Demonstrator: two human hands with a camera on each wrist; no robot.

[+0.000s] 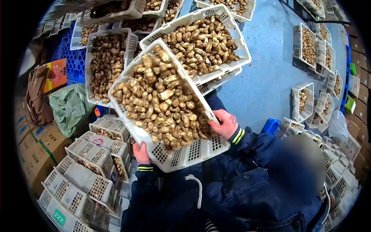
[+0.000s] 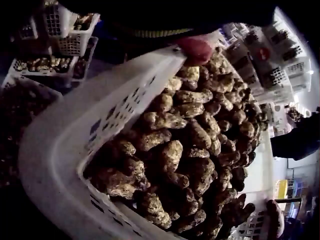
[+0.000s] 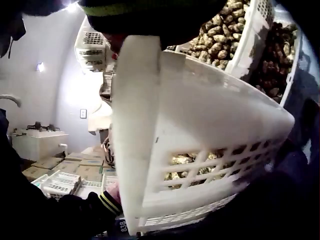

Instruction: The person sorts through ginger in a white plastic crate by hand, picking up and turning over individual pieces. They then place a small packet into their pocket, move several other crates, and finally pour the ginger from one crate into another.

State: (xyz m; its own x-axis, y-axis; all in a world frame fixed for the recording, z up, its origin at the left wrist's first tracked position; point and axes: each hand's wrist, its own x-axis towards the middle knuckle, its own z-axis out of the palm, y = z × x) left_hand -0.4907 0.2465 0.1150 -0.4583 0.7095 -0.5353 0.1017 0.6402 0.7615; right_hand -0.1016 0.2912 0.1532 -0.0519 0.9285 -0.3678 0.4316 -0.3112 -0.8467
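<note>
**Heaped basket held at both sides, tilted toward the body**

The white slotted basket [image 1: 185, 154] is held above the lap. It is heaped with knobbly tan-brown produce [image 1: 162, 102], and its far corner is raised toward the full basket behind [image 1: 201, 42]. Whether the two baskets touch cannot be told.

The left hand [image 1: 141, 152] is clamped on the near-left corner, with its fingers curled up the outer wall. In the left wrist view one fingertip [image 2: 197, 50] is seen at the rim. The right hand [image 1: 225, 123] is closed on the right-hand rim, with the thumb laid inside against the produce.

The pieces are banked against the low near wall, level with the rim. The tilt is therefore judged best held shallow and changed slowly, with the weight shared evenly between the two grips. A firmer hold under the left corner would be advisable, since little of that hand reaches over the rim.

Little writing can be read:
- The print on the orange carton [image 1: 56, 73] at far left cannot be made out.
- A round sticker [image 1: 97, 142] on a stacked basket is too small to read.
- A green label [image 1: 59, 217] on the lowest stacked basket appears to read "222", though this is uncertain.
- Digits resembling "838" [image 3: 120, 226] are seen at the bottom of the right wrist view.
</note>
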